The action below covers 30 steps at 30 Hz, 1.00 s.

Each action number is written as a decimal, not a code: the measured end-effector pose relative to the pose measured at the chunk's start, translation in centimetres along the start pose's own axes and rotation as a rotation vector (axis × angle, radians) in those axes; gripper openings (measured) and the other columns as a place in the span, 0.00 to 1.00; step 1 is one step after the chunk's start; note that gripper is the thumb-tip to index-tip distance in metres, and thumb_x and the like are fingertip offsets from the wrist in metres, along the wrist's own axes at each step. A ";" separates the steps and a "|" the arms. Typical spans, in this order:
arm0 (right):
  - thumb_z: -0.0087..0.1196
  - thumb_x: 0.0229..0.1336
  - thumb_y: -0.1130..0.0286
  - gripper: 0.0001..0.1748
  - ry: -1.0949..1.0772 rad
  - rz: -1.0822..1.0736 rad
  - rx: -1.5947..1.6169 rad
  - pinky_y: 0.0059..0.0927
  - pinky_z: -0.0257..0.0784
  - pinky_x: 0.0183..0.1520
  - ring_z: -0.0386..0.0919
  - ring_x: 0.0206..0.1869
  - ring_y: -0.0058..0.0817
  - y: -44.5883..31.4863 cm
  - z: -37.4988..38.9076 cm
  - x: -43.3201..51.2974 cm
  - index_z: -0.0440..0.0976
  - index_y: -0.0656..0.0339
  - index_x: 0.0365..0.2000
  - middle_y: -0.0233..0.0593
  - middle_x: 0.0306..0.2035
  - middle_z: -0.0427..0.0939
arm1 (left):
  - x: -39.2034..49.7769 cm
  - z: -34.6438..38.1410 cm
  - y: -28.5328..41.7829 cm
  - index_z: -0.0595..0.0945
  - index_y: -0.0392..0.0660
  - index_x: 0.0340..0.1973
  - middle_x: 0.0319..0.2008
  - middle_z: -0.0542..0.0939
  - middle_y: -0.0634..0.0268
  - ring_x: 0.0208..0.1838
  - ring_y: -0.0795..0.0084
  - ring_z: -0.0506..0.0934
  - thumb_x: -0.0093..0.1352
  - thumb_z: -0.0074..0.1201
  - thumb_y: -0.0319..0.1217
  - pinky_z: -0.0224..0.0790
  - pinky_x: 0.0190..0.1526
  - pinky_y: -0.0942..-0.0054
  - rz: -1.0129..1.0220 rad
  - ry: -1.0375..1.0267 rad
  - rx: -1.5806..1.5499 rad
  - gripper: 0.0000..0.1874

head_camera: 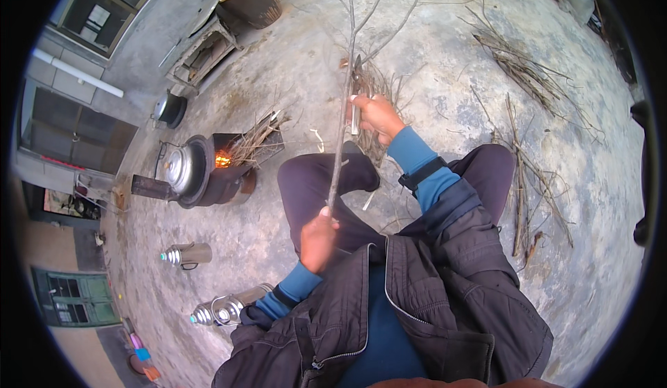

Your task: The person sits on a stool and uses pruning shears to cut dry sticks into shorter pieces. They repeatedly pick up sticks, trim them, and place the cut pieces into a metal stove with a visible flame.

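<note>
My left hand [318, 239] is closed around the thick lower end of a long forked branch [340, 164], which runs away from me past my other hand. My right hand [379, 117] grips the handles of a cutting tool [357, 70], seemingly pruning shears, whose dark blade end lies against the branch near its fork. Whether the blades are apart cannot be told. Beneath the right hand, a heap of thin twigs [371, 145] lies on the concrete beside my foot. To the left, sticks [255, 140] poke into a metal stove [224, 187] with a fire [222, 159] burning in its mouth.
A lidded metal pot [180, 169] sits on the stove. Metal vacuum flasks [195, 253] stand at the lower left. Twig bundles [521, 70] and loose branches [518, 179] lie on the right. Farther off are a small black pot [169, 108] and a dark bucket [258, 5].
</note>
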State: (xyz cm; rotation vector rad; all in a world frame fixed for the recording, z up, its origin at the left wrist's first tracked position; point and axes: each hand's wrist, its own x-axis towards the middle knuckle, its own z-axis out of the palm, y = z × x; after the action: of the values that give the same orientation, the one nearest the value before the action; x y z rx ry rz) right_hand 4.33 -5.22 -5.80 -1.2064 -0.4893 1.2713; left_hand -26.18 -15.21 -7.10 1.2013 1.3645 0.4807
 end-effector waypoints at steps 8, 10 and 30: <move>0.54 0.73 0.55 0.21 0.065 0.014 -0.088 0.47 0.77 0.50 0.82 0.47 0.35 1.1 -0.3 0.7 0.78 0.64 0.48 0.40 0.44 0.83 | 0.4 -0.5 -0.6 0.84 0.38 0.29 0.20 0.75 0.71 0.24 0.82 0.69 0.81 0.53 0.49 0.61 0.28 0.77 0.048 0.017 0.034 0.27; 0.54 0.73 0.53 0.21 0.079 0.018 -0.170 0.47 0.76 0.49 0.81 0.45 0.35 1.2 -0.4 1.0 0.79 0.63 0.47 0.39 0.44 0.83 | 0.5 -0.4 -0.6 0.84 0.38 0.29 0.20 0.75 0.71 0.24 0.82 0.70 0.81 0.53 0.49 0.61 0.28 0.77 0.054 0.020 0.043 0.27; 0.60 0.69 0.45 0.32 0.030 0.002 -0.041 0.38 0.80 0.45 0.84 0.44 0.32 1.5 -0.3 0.2 0.78 0.71 0.44 0.43 0.40 0.81 | 0.2 -0.6 -1.4 0.84 0.38 0.29 0.23 0.78 0.69 0.27 0.81 0.72 0.81 0.53 0.49 0.65 0.31 0.77 -0.034 -0.015 0.030 0.27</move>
State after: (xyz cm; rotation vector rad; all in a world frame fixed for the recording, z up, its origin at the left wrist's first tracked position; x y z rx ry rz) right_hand 3.95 -5.38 -7.29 -1.2587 -0.4947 1.2486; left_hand -27.16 -15.30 -8.24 1.2019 1.3810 0.4277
